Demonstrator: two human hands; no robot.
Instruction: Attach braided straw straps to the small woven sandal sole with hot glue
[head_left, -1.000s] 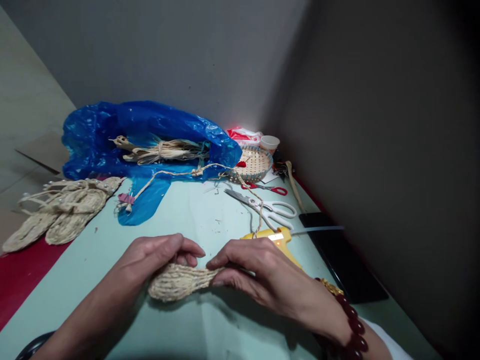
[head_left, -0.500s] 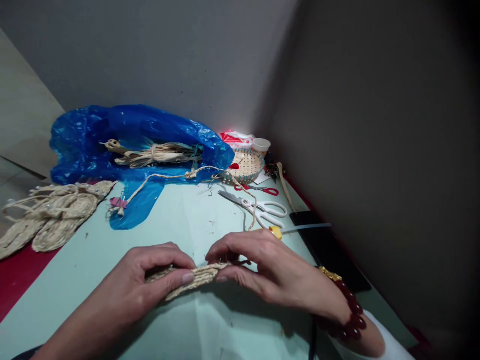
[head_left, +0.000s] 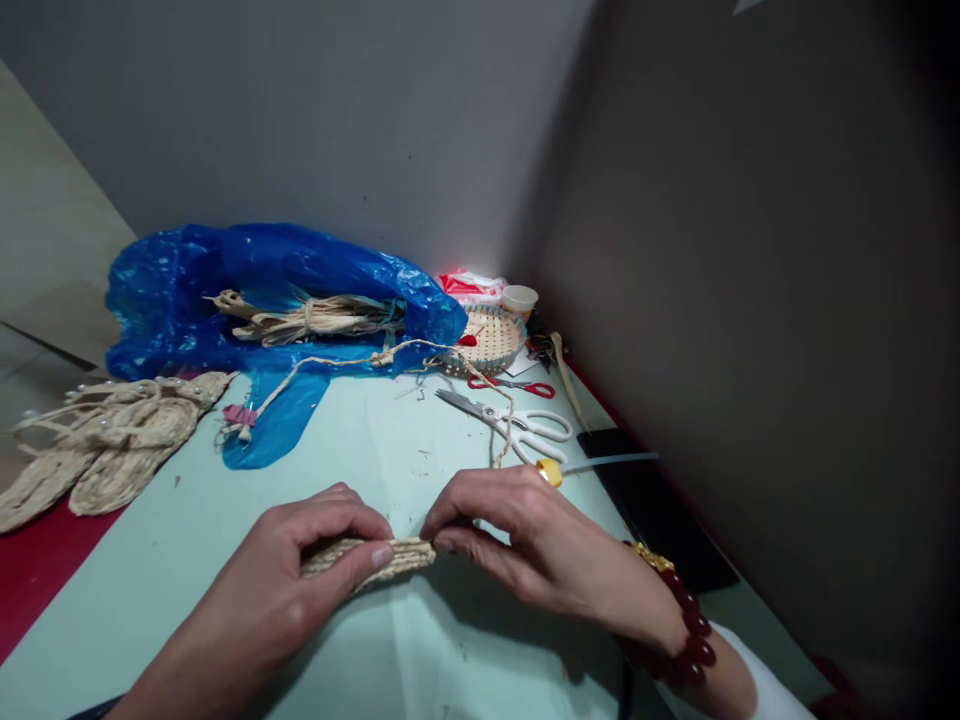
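Observation:
My left hand (head_left: pixel 319 565) grips a flat piece of braided straw (head_left: pixel 409 557), thumb on top and fingers behind it. Its coiled rows look like those of the straw sandals (head_left: pixel 139 450) lying at the left. At the piece's right end, the fingertips of my right hand (head_left: pixel 517 530) are pinched together against its edge; whether a strand is between them is hidden. Beyond that hand a thin braided cord (head_left: pixel 511 410) runs back toward a bundle of dried straw (head_left: pixel 319 318) in a blue plastic bag (head_left: pixel 285 250).
White-handled scissors (head_left: pixel 525 425) lie past my right hand, with red-handled scissors (head_left: pixel 517 386) behind. A yellow-ended strip (head_left: pixel 551 471) and a black flat object (head_left: pixel 637 490) are at right. A woven basket (head_left: pixel 491 335) and a cup (head_left: pixel 520 298) stand by the wall.
My right hand's fingers have closed together at the braided straw's end, where they were spread apart before. The piece has levelled slightly. My left hand keeps its grip.

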